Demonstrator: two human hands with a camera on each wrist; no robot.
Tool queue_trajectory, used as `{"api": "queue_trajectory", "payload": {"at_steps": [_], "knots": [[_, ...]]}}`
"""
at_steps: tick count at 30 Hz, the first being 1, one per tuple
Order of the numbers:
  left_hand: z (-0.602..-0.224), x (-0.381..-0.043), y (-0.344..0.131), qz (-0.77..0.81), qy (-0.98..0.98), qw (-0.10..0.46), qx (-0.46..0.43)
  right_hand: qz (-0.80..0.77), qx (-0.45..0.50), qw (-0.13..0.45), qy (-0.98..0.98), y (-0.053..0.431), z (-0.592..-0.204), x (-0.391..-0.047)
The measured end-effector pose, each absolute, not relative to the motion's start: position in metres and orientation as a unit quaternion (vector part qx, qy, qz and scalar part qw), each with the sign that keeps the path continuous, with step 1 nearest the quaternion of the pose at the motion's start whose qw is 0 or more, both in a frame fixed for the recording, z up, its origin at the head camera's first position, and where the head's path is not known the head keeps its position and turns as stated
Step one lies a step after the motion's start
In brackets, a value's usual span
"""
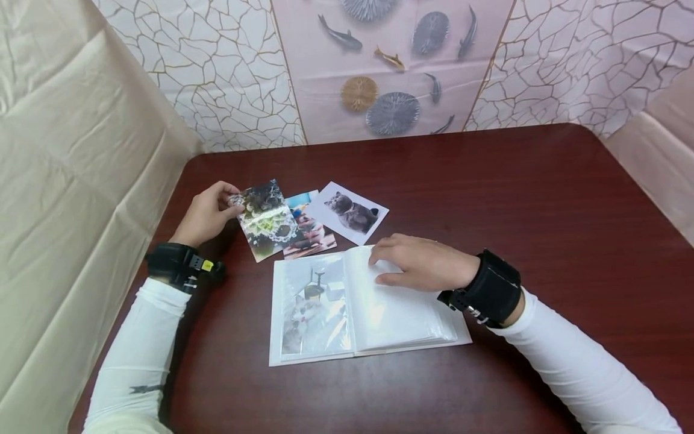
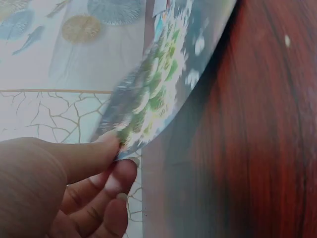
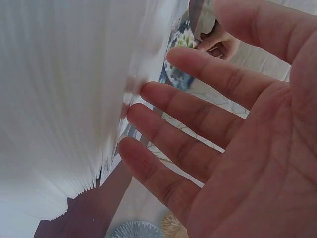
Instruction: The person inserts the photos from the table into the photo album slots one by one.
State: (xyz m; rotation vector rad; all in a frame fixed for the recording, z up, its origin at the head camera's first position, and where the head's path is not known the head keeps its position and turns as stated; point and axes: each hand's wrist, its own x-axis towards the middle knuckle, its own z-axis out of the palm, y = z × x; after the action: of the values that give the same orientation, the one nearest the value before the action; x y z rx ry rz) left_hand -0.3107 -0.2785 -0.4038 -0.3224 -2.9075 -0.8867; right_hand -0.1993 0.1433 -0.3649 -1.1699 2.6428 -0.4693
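Note:
Between thumb and fingers my left hand [image 1: 208,212] pinches the edge of a photo of a green succulent plant [image 1: 265,220]. In the left wrist view that photo [image 2: 158,89] bends upward from the fingertips. A photo album [image 1: 275,313] lies spread on the table, with a picture of a cat and a glass behind the clear sleeve [image 1: 314,313] of its left page. My right hand [image 1: 425,262] rests on the album's right-hand page [image 1: 396,319]. Seen from the right wrist, its fingers [image 3: 198,109] are spread and fairly straight, fingertips touching the page sleeves.
A photo of a grey cat [image 1: 352,214] lies behind the album. Beside it, a colourful photo [image 1: 311,235] is partly covered by the succulent photo and the cat photo. The dark red wooden table [image 1: 520,199] meets patterned cloth [image 1: 233,72] at the back.

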Motion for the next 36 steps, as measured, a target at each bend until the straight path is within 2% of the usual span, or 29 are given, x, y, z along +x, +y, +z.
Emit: {"api": "queue_trajectory", "payload": {"at_steps": [11,21,36], "knots": [[-0.4,-0.312,-0.272,-0.293,-0.948,0.031,-0.119,-0.143,-0.396,0.096,0.902,0.144,-0.365,-0.198],[-0.395,-0.309,-0.264,-0.354,-0.928,0.049,-0.109,-0.147,-0.4,0.091,0.9,0.144,-0.364,-0.198],[-0.394,-0.296,-0.231,-0.44,-0.89,0.001,-0.116,-0.173,-0.407,0.078,0.894,0.141,-0.366,-0.198]]}}
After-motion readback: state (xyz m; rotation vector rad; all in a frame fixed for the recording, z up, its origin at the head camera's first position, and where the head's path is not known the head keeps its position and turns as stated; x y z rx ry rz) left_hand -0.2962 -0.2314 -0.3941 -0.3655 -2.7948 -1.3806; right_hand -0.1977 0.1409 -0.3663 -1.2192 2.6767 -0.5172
